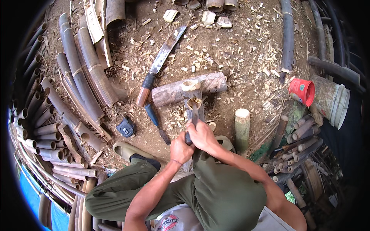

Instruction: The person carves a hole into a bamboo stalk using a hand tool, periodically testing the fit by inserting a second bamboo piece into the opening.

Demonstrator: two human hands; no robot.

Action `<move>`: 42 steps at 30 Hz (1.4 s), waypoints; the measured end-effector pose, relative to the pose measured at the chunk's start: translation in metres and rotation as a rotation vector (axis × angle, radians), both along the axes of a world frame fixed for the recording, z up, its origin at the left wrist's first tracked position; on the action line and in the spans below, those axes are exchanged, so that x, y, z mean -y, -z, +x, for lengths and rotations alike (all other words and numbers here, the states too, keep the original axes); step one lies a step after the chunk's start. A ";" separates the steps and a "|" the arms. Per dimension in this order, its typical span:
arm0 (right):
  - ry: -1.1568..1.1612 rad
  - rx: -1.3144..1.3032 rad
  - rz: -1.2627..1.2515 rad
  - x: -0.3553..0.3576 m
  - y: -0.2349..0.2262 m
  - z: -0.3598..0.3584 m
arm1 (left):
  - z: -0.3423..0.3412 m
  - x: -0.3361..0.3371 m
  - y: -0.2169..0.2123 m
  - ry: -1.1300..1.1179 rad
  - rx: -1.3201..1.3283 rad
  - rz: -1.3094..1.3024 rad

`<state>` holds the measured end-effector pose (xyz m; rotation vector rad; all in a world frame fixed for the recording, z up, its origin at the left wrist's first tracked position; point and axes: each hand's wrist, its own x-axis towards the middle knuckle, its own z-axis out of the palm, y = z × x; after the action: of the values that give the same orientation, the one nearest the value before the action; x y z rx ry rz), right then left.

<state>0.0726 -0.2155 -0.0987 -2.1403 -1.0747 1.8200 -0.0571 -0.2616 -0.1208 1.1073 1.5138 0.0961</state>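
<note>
Both forearms reach forward over bent knees. The right hand and left hand clench a knife handle, its blade in a bamboo piece propped on a log.

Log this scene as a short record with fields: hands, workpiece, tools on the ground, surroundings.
hands: left hand and right hand both grip one knife handle
workpiece: short bamboo section, leaning on a log, blade inside its open end
tools on the ground: large machete, small dark-handled knife
surroundings: bamboo poles at left, red cup at right, shavings on the dirt
</note>
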 end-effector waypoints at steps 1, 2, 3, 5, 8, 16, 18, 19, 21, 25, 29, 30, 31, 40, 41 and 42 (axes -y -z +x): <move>-0.037 -0.029 -0.033 -0.009 0.004 -0.012 | -0.015 -0.004 0.013 -0.012 -0.027 0.033; -0.021 -0.037 0.109 -0.003 0.021 -0.020 | -0.026 -0.027 0.011 0.158 -0.113 0.062; 0.117 -0.243 0.008 -0.005 0.030 -0.020 | -0.035 -0.056 0.004 0.323 -0.203 0.085; 0.444 -0.526 -0.069 -0.011 0.021 -0.022 | -0.051 -0.098 -0.012 0.644 -0.253 0.273; 0.989 -0.965 -0.071 -0.009 0.017 -0.025 | -0.039 -0.154 -0.041 1.019 -0.345 0.373; 1.393 -1.613 -0.323 -0.023 0.009 0.010 | 0.065 -0.230 -0.092 1.692 -0.505 0.462; 1.249 -1.732 -0.270 -0.019 0.012 0.004 | 0.047 -0.217 -0.090 1.589 -0.547 0.408; 1.161 -1.538 -0.310 -0.021 0.007 0.001 | 0.035 -0.203 -0.089 1.514 -0.585 0.366; 1.041 -1.111 -0.339 -0.019 -0.007 0.006 | 0.014 -0.172 -0.067 1.303 -0.434 0.113; 0.711 -0.955 -0.114 -0.001 -0.039 0.022 | -0.011 -0.150 -0.101 0.911 0.082 -0.402; 0.195 -0.351 0.226 -0.001 -0.045 0.069 | -0.011 -0.121 -0.084 0.468 0.464 -0.484; 0.075 -0.251 0.309 0.004 -0.039 0.078 | 0.000 -0.117 -0.076 0.284 0.453 -0.537; -0.045 -0.149 0.385 0.012 -0.027 0.084 | 0.013 -0.110 -0.066 0.098 0.440 -0.593; -0.685 0.080 0.150 -0.068 -0.041 0.105 | 0.082 -0.084 -0.005 -0.512 0.462 -0.448; -0.835 0.135 0.155 -0.087 -0.048 0.100 | 0.079 -0.085 -0.005 -0.627 0.546 -0.547; -0.991 0.158 0.119 -0.107 -0.057 0.091 | 0.080 -0.086 -0.012 -0.822 0.704 -0.571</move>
<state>0.1640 -0.1089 -0.0420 -1.8074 -2.5197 1.7777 0.0229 -0.1757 -0.1091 -0.0712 1.1367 0.5227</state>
